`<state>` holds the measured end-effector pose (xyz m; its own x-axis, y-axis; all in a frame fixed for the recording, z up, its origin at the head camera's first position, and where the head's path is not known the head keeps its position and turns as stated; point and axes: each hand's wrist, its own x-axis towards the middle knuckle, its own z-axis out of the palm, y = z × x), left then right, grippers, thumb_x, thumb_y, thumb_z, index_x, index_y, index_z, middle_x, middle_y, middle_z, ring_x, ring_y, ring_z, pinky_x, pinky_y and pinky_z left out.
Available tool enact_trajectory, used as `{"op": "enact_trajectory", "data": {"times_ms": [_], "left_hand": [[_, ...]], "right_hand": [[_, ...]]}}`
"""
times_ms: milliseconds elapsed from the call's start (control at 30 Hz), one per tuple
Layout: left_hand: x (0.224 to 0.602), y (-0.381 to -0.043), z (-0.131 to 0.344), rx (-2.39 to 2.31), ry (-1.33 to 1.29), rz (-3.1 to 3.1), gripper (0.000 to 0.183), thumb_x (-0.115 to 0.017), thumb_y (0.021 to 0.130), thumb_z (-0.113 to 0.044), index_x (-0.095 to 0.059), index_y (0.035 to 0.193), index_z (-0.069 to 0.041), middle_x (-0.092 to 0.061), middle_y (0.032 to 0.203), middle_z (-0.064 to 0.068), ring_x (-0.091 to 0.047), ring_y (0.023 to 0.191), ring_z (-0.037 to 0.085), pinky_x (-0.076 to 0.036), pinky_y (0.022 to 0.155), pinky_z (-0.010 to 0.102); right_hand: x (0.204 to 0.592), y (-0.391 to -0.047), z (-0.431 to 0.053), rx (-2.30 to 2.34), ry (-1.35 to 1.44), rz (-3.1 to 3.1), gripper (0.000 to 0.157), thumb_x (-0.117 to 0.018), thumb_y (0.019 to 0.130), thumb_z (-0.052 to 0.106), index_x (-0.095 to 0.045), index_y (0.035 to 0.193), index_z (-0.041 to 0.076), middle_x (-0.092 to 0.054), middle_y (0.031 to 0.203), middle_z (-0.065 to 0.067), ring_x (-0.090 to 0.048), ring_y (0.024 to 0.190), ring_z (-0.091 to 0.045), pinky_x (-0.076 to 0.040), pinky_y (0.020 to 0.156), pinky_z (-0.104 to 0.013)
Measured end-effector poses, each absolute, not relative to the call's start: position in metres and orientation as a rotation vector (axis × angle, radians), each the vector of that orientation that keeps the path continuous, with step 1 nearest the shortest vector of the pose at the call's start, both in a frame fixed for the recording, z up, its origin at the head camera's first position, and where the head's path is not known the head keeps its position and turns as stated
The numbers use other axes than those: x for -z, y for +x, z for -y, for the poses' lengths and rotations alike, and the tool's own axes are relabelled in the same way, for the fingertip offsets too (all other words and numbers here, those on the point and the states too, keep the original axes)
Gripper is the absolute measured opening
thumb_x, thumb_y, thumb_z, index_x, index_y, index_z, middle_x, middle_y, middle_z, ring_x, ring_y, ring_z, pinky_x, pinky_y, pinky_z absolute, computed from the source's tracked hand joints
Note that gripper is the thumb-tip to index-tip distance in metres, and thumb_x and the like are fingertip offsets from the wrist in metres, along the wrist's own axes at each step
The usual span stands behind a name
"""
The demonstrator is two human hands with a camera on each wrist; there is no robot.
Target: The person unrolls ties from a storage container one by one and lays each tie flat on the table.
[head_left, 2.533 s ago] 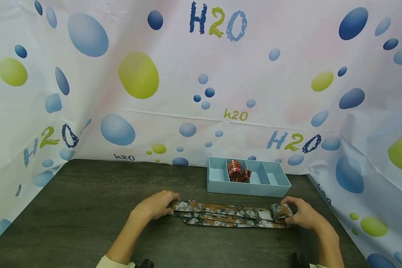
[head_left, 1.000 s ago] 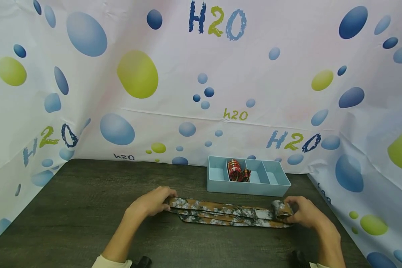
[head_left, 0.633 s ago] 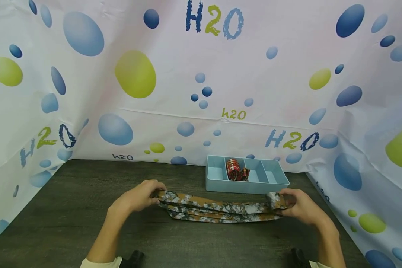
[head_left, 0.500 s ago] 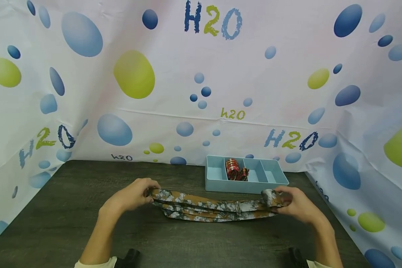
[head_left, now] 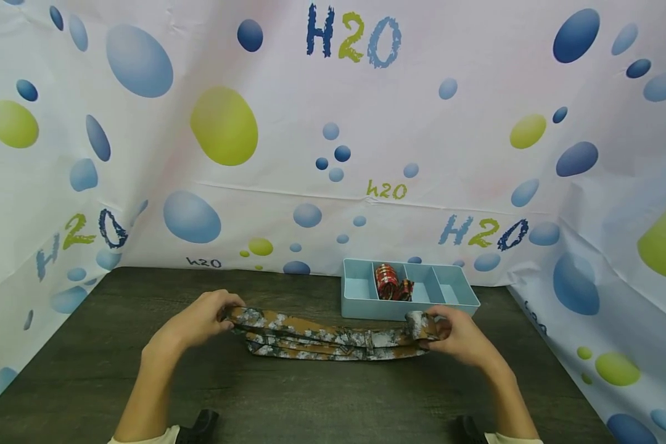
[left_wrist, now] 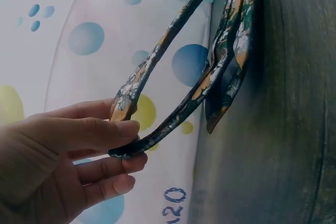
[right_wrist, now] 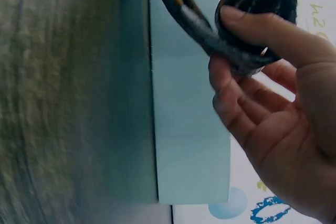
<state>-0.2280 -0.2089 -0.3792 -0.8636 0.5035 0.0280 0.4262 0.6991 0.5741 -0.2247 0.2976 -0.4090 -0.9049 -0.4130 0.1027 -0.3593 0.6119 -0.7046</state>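
Note:
A brown necktie [head_left: 311, 333] with a grey-white floral pattern stretches, folded into several layers, between both hands. My left hand [head_left: 202, 317] pinches its folded left end between thumb and fingers, and in the left wrist view this fold [left_wrist: 126, 100] is raised off the table. A pointed tip of the tie [left_wrist: 218, 111] hangs loose beyond the fingers. At the other end the tie is wound into a small roll [head_left: 420, 325], gripped by my right hand [head_left: 460, 336]. In the right wrist view the thumb presses on the coiled side of the roll [right_wrist: 257, 3].
A light blue box [head_left: 411, 311] with several compartments stands at the back right, right behind my right hand. A rolled red patterned necktie [head_left: 386, 282] sits in one compartment. The dark wooden table [head_left: 311, 401] meets a printed white backdrop [head_left: 288, 123] at the back and sides.
Both hands have shifted left with the tie and away from the table's front edge. The left end has been lifted, and the tie sags slightly between the hands.

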Motion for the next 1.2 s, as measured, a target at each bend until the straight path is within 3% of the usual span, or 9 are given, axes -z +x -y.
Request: {"op": "enact_trajectory", "data": {"times_ms": [200,467,767,1200], "left_hand": [[0.386,-0.233,0.211,-0.864,0.690,-2.741,0.033,-0.074,0.088,0.010,-0.067,0.120,0.009,-0.064,0.102,0.008,-0.062,0.086,0.019,-0.056,0.069,0.036],[0.394,-0.238,0.210,-0.757,0.625,-2.748,0.037,-0.081,0.084,0.005,-0.068,0.119,0.009,-0.069,0.106,0.013,-0.068,0.097,0.032,-0.060,0.080,0.046],[0.401,-0.238,0.206,-0.673,0.490,-2.745,0.040,-0.082,0.082,0.006,-0.070,0.120,0.008,-0.071,0.116,0.020,-0.066,0.111,0.042,-0.059,0.089,0.051],[0.407,-0.240,0.208,-0.698,0.489,-2.718,0.043,-0.080,0.082,0.011,-0.068,0.123,0.011,-0.070,0.119,0.023,-0.064,0.115,0.044,-0.058,0.092,0.052]], "right_hand": [[0.418,-0.228,-0.291,1.020,-0.656,-2.868,0.051,-0.091,0.075,0.002,-0.064,0.118,-0.010,-0.065,0.096,-0.008,-0.060,0.075,-0.011,-0.052,0.059,-0.030],[0.428,-0.232,-0.286,0.890,-0.654,-2.898,0.050,-0.091,0.073,0.001,-0.064,0.114,-0.013,-0.065,0.106,-0.018,-0.058,0.078,-0.016,-0.053,0.063,-0.033],[0.434,-0.232,-0.282,0.829,-0.558,-2.871,0.050,-0.090,0.076,0.002,-0.064,0.117,-0.010,-0.063,0.105,-0.013,-0.056,0.079,-0.017,-0.051,0.065,-0.036],[0.435,-0.233,-0.284,0.808,-0.564,-2.862,0.052,-0.089,0.077,0.003,-0.064,0.120,-0.011,-0.064,0.106,-0.013,-0.055,0.080,-0.016,-0.050,0.065,-0.037]]}}
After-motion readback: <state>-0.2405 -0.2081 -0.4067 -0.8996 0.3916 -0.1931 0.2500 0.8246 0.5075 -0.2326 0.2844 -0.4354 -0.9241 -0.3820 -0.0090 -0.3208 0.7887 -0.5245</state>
